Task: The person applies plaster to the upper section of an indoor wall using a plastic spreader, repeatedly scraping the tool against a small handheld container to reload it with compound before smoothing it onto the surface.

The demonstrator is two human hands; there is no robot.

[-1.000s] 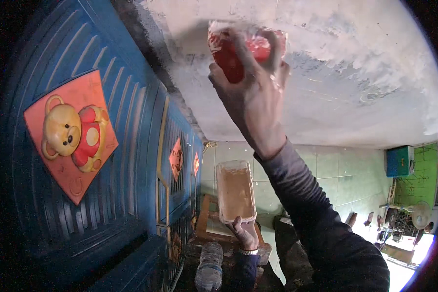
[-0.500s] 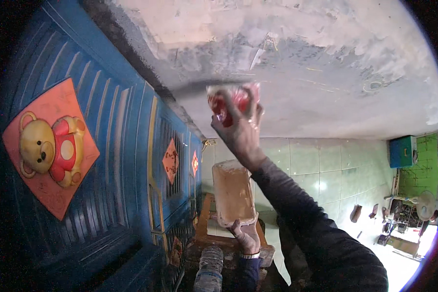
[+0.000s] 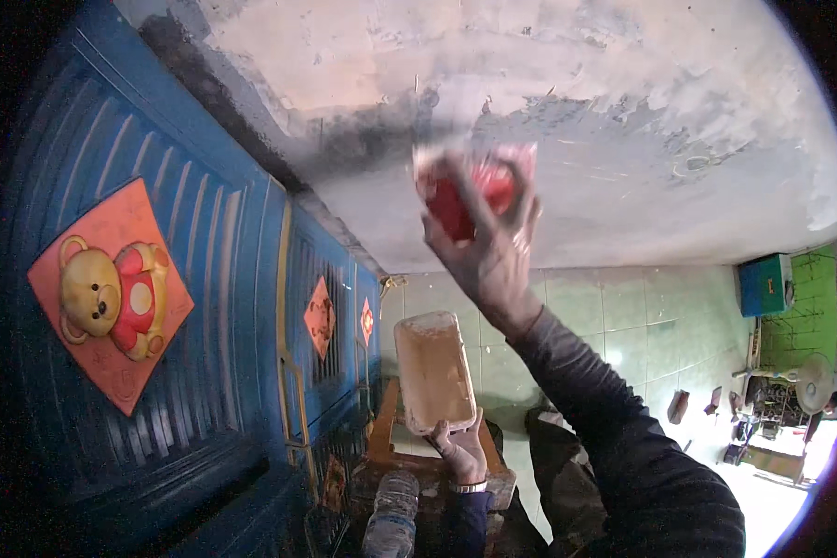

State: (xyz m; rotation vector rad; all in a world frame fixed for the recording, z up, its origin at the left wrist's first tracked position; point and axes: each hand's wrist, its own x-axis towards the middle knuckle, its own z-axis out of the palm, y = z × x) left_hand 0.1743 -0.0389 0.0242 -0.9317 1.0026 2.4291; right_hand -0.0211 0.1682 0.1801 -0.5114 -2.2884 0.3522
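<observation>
Both grips pinch: your right hand (image 3: 495,272) a blurred red spreader (image 3: 448,210), likely smoothing grey-white plaster (image 3: 614,205); left hand (image 3: 462,454), cream oblong tub (image 3: 428,325). Next, press evenly.

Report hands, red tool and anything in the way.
Right hand gripping red tool at patchy grey-white surface; blurred, contact unclear. Left hand holding pale tray by one end. No obstruction visible around tool.
</observation>
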